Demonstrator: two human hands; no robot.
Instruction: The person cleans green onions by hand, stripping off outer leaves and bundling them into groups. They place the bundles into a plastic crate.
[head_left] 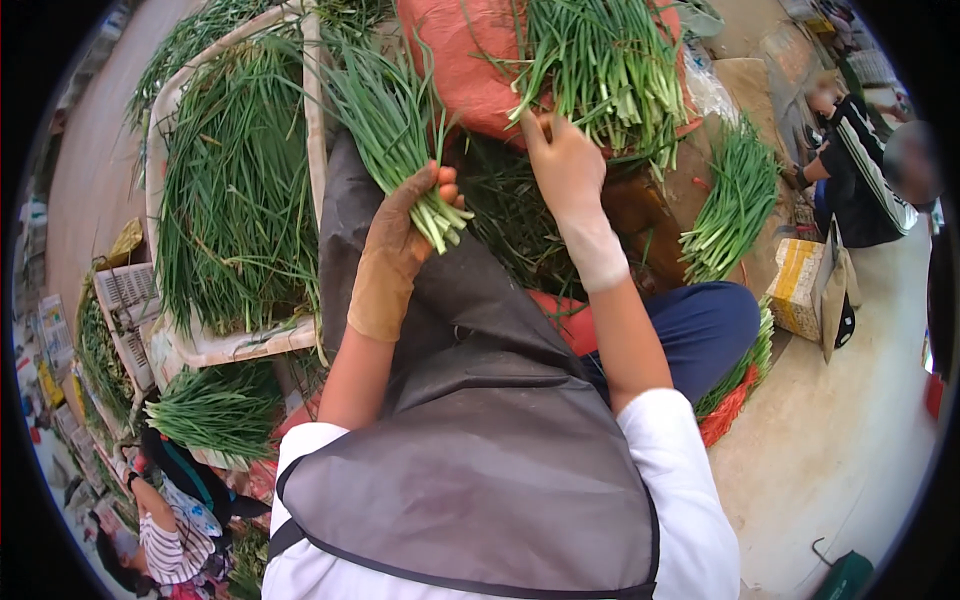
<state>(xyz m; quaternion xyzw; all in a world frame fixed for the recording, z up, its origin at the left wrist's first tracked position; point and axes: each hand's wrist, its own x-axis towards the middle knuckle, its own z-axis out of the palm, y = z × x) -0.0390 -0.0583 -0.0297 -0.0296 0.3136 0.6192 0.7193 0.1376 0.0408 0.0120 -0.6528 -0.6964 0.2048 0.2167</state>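
Note:
My left hand (397, 235), in a stained, brownish thin glove, is closed round a bunch of green chives (385, 125). Their pale cut ends stick out below my fingers, and the leaves fan up and away. My right hand (568, 175), in a pale thin glove, reaches to the near left edge of a loose heap of chives (610, 75) lying on a red sack (465, 65). Its thumb and forefinger pinch at the pale end of a stalk there; the other fingers are curled under and partly hidden.
A big pale crate (312, 110) full of long green leaves stands at left. Finished-looking bunches lie at right (735, 205) and lower left (220, 410). A taped carton (798, 285) sits on the floor at right. Other people are at far right and lower left. A dark apron (470, 430) covers my lap.

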